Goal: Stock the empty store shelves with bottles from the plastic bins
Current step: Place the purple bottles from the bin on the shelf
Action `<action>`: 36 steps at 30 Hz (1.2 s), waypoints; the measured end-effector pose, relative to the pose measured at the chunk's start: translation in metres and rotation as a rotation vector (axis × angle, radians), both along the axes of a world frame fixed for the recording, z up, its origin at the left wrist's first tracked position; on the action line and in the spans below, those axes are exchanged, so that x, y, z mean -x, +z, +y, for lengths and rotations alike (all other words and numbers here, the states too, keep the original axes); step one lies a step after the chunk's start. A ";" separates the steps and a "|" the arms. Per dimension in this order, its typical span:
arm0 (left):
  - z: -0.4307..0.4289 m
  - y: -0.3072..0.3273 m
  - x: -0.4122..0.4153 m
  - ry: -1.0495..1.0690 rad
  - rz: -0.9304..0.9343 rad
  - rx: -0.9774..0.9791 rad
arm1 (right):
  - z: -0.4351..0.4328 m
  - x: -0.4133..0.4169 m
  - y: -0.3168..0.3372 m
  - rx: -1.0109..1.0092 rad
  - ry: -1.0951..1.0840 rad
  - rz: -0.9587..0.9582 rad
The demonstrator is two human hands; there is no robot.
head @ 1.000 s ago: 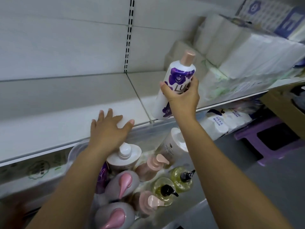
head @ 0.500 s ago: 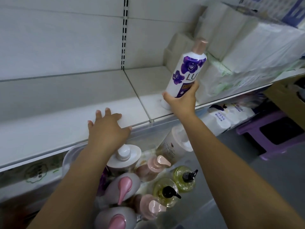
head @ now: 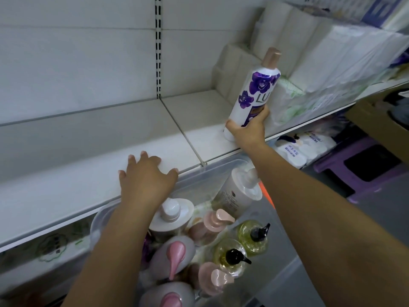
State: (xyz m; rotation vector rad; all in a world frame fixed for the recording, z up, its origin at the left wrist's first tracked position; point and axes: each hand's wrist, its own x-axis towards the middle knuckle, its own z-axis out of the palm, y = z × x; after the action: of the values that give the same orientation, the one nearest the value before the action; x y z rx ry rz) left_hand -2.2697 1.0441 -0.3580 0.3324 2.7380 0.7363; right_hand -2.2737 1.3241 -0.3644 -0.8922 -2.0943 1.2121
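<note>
A tall white bottle point(head: 255, 91) with purple flowers and a pink-gold cap stands on the white shelf point(head: 93, 138), leaning slightly right. My right hand point(head: 249, 129) grips its lower part. My left hand point(head: 145, 178) rests flat on the shelf's front edge, fingers spread. Below the shelf a clear plastic bin point(head: 212, 171) holds several pump bottles: white ones point(head: 170, 216), pink-capped ones point(head: 174, 255) and yellow ones with black pumps point(head: 231, 255).
Wrapped packs of paper rolls point(head: 327, 56) fill the shelf just right of the bottle. White refill pouches point(head: 294, 149) lie on the lower shelf. A purple stool point(head: 363, 165) and a cardboard box point(head: 380, 120) stand on the grey floor at right.
My right hand carried the bottle up from the shelf's front edge and set its base down on the shelf beside the paper packs. My left hand stayed on the shelf edge.
</note>
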 end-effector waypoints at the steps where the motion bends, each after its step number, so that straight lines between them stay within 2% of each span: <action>1: 0.000 0.002 0.000 0.011 0.000 -0.024 | 0.000 0.000 0.000 0.001 -0.008 -0.007; 6: -0.011 0.013 -0.001 0.046 -0.027 -0.171 | -0.008 -0.003 0.011 0.029 -0.053 -0.056; 11: -0.027 0.022 -0.005 0.048 -0.040 -0.272 | -0.046 -0.030 0.033 0.202 -0.104 -0.168; 15: -0.038 0.029 -0.010 0.059 -0.031 -0.375 | -0.095 -0.071 0.053 0.304 -0.105 -0.078; 18: -0.048 0.032 -0.015 0.081 0.000 -0.339 | -0.139 -0.104 0.062 0.388 -0.010 0.023; 23: -0.079 0.040 -0.024 0.159 0.022 -0.315 | -0.205 -0.145 0.058 0.571 0.307 0.127; 26: -0.103 0.039 -0.030 0.222 0.012 -0.303 | -0.230 -0.153 0.040 0.480 0.522 -0.037; 28: -0.114 0.035 -0.035 0.242 -0.007 -0.292 | -0.240 -0.155 0.025 0.325 0.643 -0.173; 30: -0.123 0.030 -0.038 0.240 -0.027 -0.277 | -0.248 -0.157 0.012 0.103 0.680 -0.279; 36: -0.136 0.026 -0.035 0.252 -0.104 -0.340 | -0.251 -0.142 0.006 -0.249 0.845 -0.477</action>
State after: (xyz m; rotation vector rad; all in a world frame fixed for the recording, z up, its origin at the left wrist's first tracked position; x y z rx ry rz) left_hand -2.2345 0.9078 -0.3323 0.0145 2.5781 1.2527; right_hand -2.1321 1.0733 -0.3579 -0.1518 -3.0974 1.1232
